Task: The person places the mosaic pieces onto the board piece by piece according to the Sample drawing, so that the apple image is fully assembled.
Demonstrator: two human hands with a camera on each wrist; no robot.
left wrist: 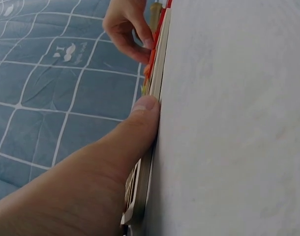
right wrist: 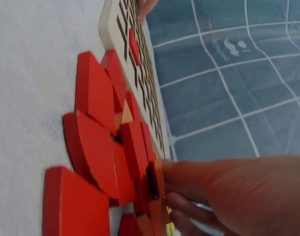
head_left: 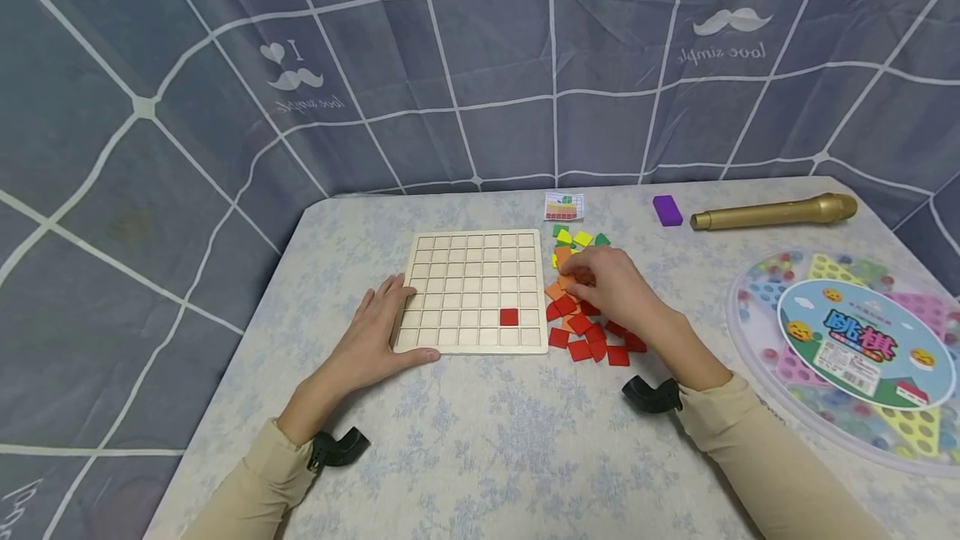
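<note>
A square wooden grid board [head_left: 474, 290] lies on the table with one red tile [head_left: 509, 317] in a cell toward its front right. My left hand [head_left: 375, 332] rests at the board's front left corner, thumb along the front edge and fingers extended by the left side. Right of the board is a loose pile of red tiles [right wrist: 91, 88] and orange ones, with yellow and green pieces at its far end. Over the pile, my right hand [head_left: 611, 286] has thumb and fingers curled together, pinching an orange tile [right wrist: 159, 179]; the fingertips are partly hidden.
Behind the pile lies a small picture card [head_left: 564, 207]. A purple block [head_left: 667, 211] and a gold microphone [head_left: 776, 212] lie at the back right. A round, clear-edged Chinese checkers set [head_left: 866, 344] covers the right side. Patterned curtain [head_left: 495, 40] hangs behind the table.
</note>
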